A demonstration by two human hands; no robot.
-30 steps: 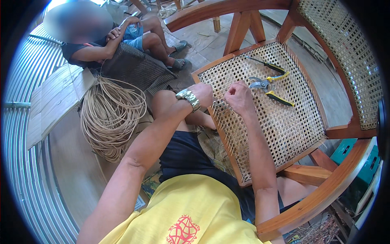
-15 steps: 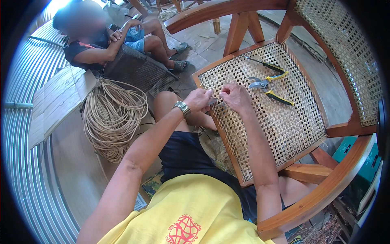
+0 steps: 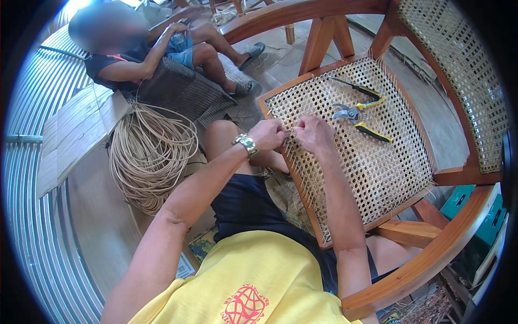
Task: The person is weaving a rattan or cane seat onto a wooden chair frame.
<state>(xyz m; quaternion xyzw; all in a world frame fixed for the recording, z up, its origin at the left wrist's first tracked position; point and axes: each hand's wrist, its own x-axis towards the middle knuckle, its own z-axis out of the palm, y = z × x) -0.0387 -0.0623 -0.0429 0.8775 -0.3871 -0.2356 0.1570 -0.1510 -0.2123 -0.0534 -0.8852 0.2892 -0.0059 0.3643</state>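
Left hand point(image 3: 268, 135): fingers curled in, thumb side facing the other hand; right hand point(image 3: 314, 134): same, fingers bent, knuckles up. Tips bunch close together; can't tell whether they meet or pinch a strand, too small. Left hand sits at the seat's front rail, right hand just inside it, over the weave. Cane seat point(image 3: 372, 173) lies below and right of the hands, in front of the person; long axis slants upper left to lower right, front edge faces lower left toward the person, back edge upper right. Shears point(image 3: 353, 114) lie on it right of the right hand, blades pointing left, yellow-black handles spread to the right. Just above, a screwdriver-like tool point(image 3: 357, 87), shaft tip upper left, handle lower right. Chair back point(image 3: 464, 70) stands beyond, at right; curved wooden armrest point(image 3: 426, 259) crosses lower right. Cane coil point(image 3: 151, 156) hangs left, beside cardboard point(image 3: 78, 129). Another person point(image 3: 129, 67) sits upper left.
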